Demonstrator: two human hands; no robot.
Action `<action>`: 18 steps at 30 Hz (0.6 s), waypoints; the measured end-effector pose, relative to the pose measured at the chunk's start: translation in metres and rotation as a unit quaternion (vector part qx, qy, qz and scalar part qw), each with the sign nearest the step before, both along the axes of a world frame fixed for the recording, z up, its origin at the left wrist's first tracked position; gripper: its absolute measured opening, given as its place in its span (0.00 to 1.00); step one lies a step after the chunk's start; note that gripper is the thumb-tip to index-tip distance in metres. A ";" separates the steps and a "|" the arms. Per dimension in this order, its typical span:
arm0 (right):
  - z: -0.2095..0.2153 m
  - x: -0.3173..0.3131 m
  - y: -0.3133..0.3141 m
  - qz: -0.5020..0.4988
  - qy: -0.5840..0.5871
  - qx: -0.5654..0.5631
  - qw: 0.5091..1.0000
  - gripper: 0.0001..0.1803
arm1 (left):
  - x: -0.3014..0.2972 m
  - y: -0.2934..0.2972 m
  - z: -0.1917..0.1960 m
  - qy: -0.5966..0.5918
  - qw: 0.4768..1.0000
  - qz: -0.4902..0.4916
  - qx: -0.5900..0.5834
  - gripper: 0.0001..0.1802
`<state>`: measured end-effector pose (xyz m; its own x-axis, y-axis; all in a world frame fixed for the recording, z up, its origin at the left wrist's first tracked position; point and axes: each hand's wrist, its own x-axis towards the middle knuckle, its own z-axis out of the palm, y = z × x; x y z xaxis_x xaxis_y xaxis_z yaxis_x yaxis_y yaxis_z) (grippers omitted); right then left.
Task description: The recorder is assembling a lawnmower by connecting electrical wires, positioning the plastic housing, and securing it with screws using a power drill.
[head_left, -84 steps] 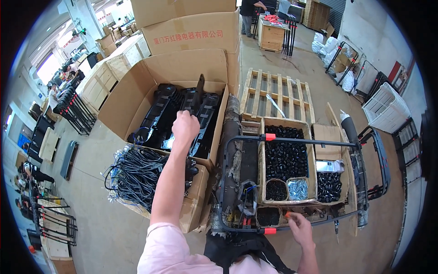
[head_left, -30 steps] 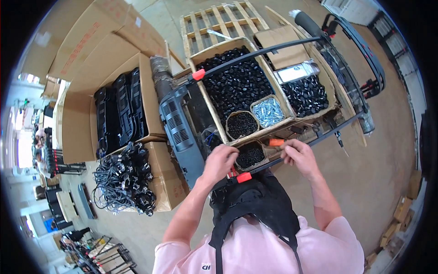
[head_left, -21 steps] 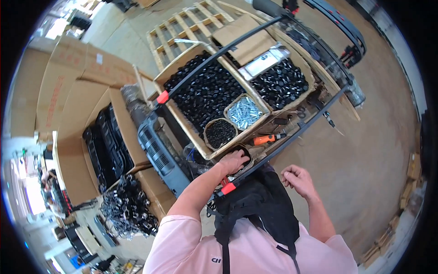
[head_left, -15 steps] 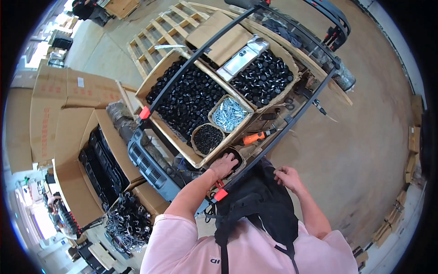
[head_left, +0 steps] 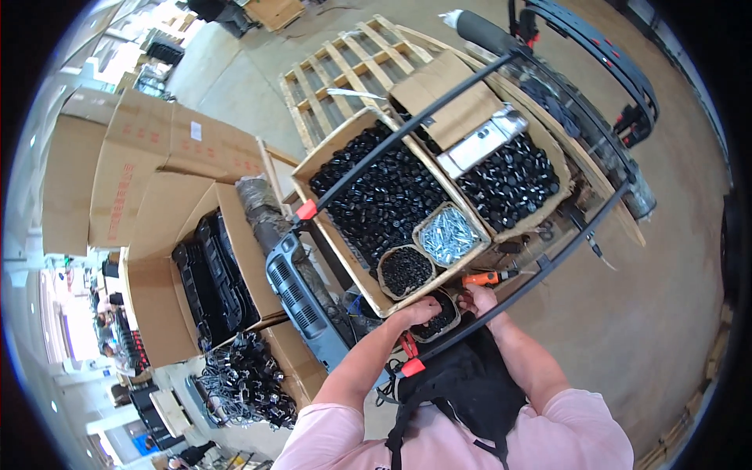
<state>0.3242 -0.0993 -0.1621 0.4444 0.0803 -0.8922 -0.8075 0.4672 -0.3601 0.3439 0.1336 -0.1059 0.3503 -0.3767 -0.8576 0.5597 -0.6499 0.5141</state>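
Observation:
My left hand (head_left: 424,311) is at the rim of a small container of tiny black parts (head_left: 446,317), its fingers curled in; what they hold, if anything, is hidden. Just right of it, my right hand (head_left: 477,300) has its fingers drawn together beside the orange-bodied tool (head_left: 482,278); I cannot make out anything in them. A dark tubular frame (head_left: 376,160) with red corner pieces (head_left: 413,366) lies over the work area, and its near bar (head_left: 501,311) passes close to both hands. Ahead are a tub of small black screws (head_left: 406,271) and a tub of silvery pins or bolts (head_left: 447,236).
Large trays of black caps (head_left: 380,188) stand ahead, with a silver box (head_left: 483,143) on the right one. At left, a carton (head_left: 160,294) holds black plastic mouldings (head_left: 213,278); a heap of cabled parts (head_left: 245,380) lies nearer. A wooden pallet (head_left: 333,69) is beyond.
My right hand has moved forward and left, from beside my body to near the left hand. The left hand's fingers have curled further. The whole view has shifted to the right and down.

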 end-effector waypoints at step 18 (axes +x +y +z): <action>0.008 0.035 -0.054 -0.163 0.004 0.106 0.981 0.09 | -0.010 0.004 0.079 0.228 0.885 0.310 -0.261 0.14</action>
<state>0.3590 -0.1536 -0.1546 0.4704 0.1184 -0.8745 -0.6047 0.7649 -0.2218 0.3337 0.1379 -0.0267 0.2905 -0.6198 -0.7290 0.9524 0.1140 0.2827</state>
